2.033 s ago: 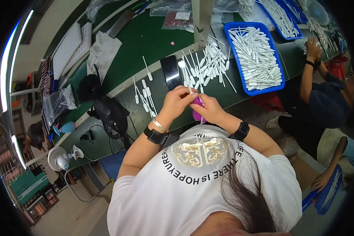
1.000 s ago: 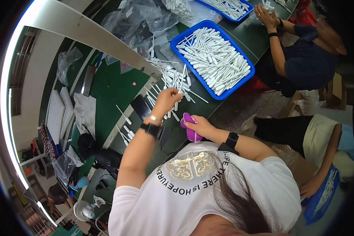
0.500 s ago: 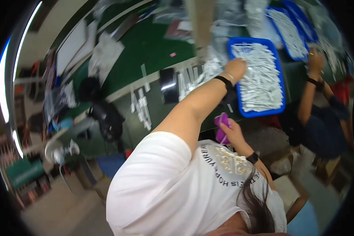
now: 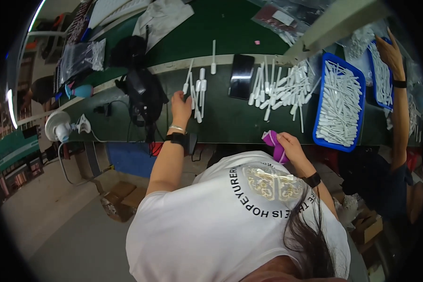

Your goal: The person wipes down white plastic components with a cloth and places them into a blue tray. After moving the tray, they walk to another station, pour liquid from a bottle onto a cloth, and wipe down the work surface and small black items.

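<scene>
My left hand (image 4: 180, 111) is at the left part of the green table, thumb and fingers apart, beside a small group of white dropper-shaped plastic sticks (image 4: 200, 94). Nothing shows between its fingers; whether it touches the nearest stick I cannot tell. At the table's front edge my right hand (image 4: 292, 149) is closed on a soft purple piece (image 4: 278, 149) with pale edging. A larger loose pile of the same sticks (image 4: 289, 87) lies to the right, beyond that hand. Many more fill a blue basket (image 4: 318, 113) farther right.
A dark phone (image 4: 242, 77) lies between the two stick groups. To the left are a black bag (image 4: 143, 94) and a white fan (image 4: 58, 126). A co-worker's hand (image 4: 391, 55) reaches over a second blue basket (image 4: 376, 80) at the right. A beige post (image 4: 338, 28) slants across the back.
My left hand has moved from the blue basket to the small stick group at the left. My right hand keeps hold of the purple piece. The view has shifted.
</scene>
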`<state>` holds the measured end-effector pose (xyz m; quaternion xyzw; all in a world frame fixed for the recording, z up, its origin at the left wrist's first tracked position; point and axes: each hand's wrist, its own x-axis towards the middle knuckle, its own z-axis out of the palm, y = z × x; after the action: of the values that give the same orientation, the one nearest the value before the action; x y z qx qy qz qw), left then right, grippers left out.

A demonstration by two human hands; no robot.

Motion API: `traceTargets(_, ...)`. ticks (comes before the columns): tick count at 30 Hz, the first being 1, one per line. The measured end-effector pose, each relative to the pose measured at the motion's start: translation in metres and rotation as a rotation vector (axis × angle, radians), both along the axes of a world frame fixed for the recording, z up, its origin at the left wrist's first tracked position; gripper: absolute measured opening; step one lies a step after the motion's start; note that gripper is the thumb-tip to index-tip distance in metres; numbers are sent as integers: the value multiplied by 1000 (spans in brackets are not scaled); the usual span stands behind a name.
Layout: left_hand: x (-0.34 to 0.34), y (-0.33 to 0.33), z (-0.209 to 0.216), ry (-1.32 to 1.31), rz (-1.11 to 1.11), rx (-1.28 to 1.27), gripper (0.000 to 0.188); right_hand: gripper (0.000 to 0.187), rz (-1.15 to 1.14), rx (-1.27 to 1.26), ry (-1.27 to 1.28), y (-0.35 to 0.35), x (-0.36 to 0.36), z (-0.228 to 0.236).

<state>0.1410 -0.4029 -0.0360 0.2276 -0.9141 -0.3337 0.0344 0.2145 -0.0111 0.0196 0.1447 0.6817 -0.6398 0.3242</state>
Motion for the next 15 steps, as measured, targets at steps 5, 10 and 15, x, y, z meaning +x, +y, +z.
traceTargets(5, -34, -33, -9, 38, -104, -119, 31, 20, 96, 17, -25, -32, 2, 19)
traceTargets(10, -62, -43, -5, -339, -307, -234, 31, 19, 84, 83, 45, -39, 7, 20)
traceTargets(15, -45, -26, 29, -164, -109, 1024, 24, 25, -187, -76, 25, -52, -7, 32)
